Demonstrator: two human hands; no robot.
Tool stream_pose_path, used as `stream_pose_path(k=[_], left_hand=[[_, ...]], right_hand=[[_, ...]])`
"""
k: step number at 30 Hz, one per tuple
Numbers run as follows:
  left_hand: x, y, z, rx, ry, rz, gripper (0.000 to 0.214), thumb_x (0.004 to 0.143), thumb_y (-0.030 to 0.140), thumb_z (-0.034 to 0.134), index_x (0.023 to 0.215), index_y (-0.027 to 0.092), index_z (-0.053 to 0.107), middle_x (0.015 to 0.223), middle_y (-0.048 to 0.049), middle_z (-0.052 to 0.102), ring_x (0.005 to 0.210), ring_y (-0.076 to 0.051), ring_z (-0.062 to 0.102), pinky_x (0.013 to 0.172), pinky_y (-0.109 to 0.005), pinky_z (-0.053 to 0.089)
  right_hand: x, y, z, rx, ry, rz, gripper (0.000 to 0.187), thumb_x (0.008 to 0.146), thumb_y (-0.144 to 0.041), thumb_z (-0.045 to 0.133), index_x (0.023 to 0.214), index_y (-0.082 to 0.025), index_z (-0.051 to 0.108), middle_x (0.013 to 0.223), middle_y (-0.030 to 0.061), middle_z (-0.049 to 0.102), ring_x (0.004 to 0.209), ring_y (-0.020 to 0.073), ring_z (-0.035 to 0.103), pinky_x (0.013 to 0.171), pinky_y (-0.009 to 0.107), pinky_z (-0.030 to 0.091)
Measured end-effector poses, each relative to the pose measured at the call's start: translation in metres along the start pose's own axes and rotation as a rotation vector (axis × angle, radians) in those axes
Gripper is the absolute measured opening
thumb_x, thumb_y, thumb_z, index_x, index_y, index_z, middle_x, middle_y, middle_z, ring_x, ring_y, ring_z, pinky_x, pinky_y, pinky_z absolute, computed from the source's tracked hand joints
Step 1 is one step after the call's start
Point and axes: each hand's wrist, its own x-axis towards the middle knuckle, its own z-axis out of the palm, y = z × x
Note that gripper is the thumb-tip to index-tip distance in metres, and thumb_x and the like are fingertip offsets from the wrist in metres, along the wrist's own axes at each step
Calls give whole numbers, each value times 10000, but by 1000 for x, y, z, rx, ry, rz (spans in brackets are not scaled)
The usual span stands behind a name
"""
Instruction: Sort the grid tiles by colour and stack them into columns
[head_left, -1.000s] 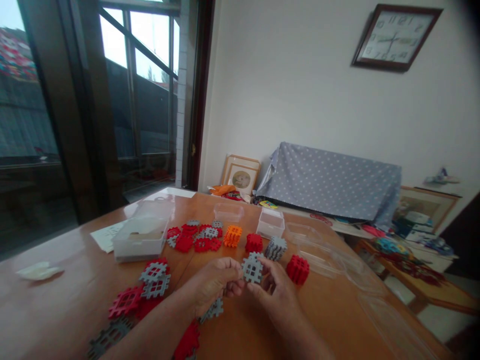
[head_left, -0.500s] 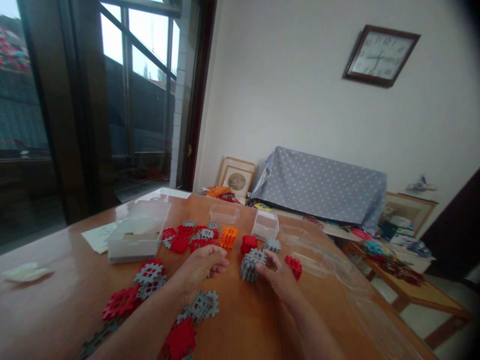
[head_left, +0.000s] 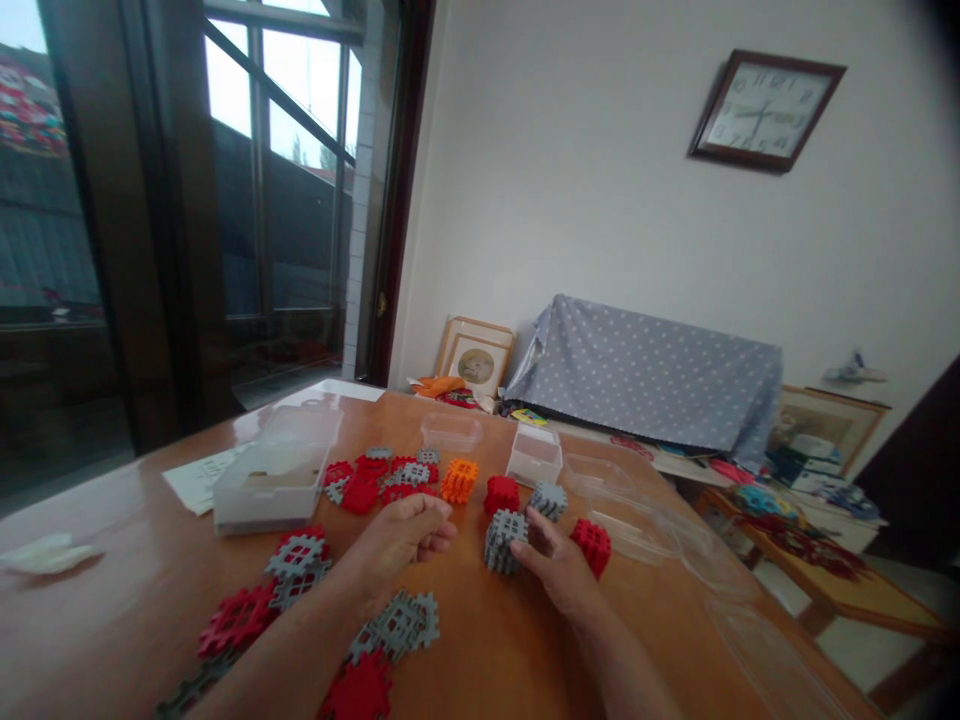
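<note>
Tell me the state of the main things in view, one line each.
Near gray stack: piled up
Right hand: half open at the near gray stack's side, grip unclear
Left hand: curled, no piece visible in it
Orange stack: piled up
Loose gray pieces: lying overlapped
Large clear box: open
Polka-dot cloth: draped
Wall clock: hanging

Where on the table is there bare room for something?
Bare tabletop shows between the loose gray pieces and right forearm, and from that forearm across to the clear plastic containers. Crowded: around the orange stack, loose red pieces left, red stack right.
</note>
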Motion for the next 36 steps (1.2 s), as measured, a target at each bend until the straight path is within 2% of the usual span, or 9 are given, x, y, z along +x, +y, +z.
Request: stream_pose_path(k=[3, 6, 15, 23, 29, 33, 36], left_hand=[[2, -1, -2, 7, 5, 4, 350, 848, 506, 627, 940, 170, 599, 923, -60, 712, 794, -154, 624, 721, -269, 423], [2, -4, -1, 35, 4, 17, 348, 845, 513, 623, 950, 182, 610, 929, -46, 714, 808, -157, 625, 724, -267, 421], [-2, -7, 9, 119, -38, 11, 349, 834, 524, 620, 934, 190, 627, 945, -45, 716, 865, -179, 626, 762, -281, 420], [0, -6, 9, 132, -29, -13, 333, 822, 512, 630, 928, 196, 617, 956, -46, 720, 876, -186, 636, 768, -285, 421], [-1, -6, 11, 148, -26, -6, 357, 840, 531, 619, 917, 183, 636, 968, -64, 727, 903, -201, 644, 803, -306, 450], [1, -12, 14, -23, -23, -45, 475, 822, 586, 651, 1061, 175, 663, 1164, -129, 714, 1085, -250, 650, 960, -358, 457], [1, -15, 18, -231, -45, -114, 647, 823, 625, 645, 1267, 159, 592, 1419, -191, 573, 1320, -263, 536, 1127, -361, 367]], right_hand=[[0, 6, -1, 12, -45, 33, 750, 732, -503, 794, 1387, -215, 571, 1369, 125, 635, 1289, 308, 572, 1108, 489, 398], [2, 9, -1, 13, -37, 22, 709, 724, -501, 798, 1343, -211, 609, 1359, 118, 644, 1286, 313, 574, 1116, 499, 388], [0, 0, 1, 68, -54, -11, 592, 759, -500, 763, 1271, -218, 668, 1293, 97, 688, 1235, 322, 608, 1108, 522, 403], [1, 1, 1, 106, -101, 4, 600, 786, -488, 735, 1317, -228, 633, 1289, 83, 690, 1219, 290, 619, 1090, 487, 425], [-6, -9, 0, 142, -57, 54, 605, 777, -489, 754, 1307, -222, 639, 1301, 94, 682, 1217, 292, 618, 1068, 465, 444], [-12, -17, 5, 235, 64, 160, 589, 811, -582, 692, 1279, -226, 659, 1343, 99, 657, 1268, 318, 581, 1061, 494, 445], [-16, -22, 12, 288, 90, 164, 604, 872, -671, 542, 1248, -219, 677, 1343, 94, 659, 1283, 305, 576, 1035, 476, 477]])
